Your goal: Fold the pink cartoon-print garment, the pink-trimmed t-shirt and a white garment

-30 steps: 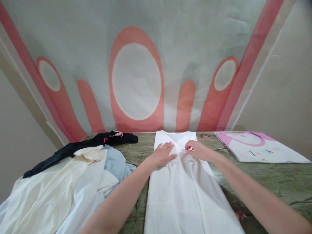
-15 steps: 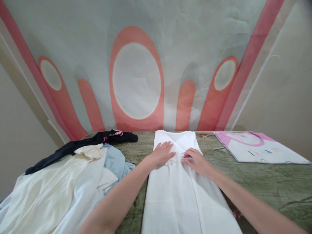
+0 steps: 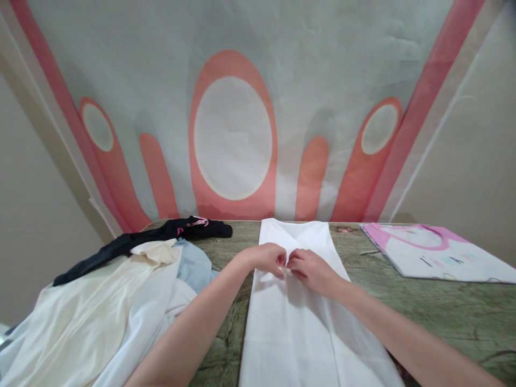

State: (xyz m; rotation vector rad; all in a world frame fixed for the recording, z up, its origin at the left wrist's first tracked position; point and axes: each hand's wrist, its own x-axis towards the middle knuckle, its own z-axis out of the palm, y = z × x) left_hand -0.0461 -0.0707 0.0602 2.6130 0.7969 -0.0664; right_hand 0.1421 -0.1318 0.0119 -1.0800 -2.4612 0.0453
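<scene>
A long white ribbed garment (image 3: 298, 328) lies folded lengthwise on the green patterned table (image 3: 443, 306), its far end near the wall. My left hand (image 3: 266, 258) and my right hand (image 3: 308, 269) meet over the garment's upper middle. Both have their fingers curled and pinch the white fabric where their fingertips touch. My forearms reach in from the bottom of the view.
A heap of clothes lies at the left: a cream garment (image 3: 80, 317), a light blue one (image 3: 193, 266) and a black one with pink print (image 3: 161, 234). A folded white and pink shirt (image 3: 435, 252) rests at the right. A red-patterned backdrop (image 3: 234, 140) hangs behind.
My left hand was flat on the garment and has closed into a pinch. My right hand has moved left to meet it at the garment's middle.
</scene>
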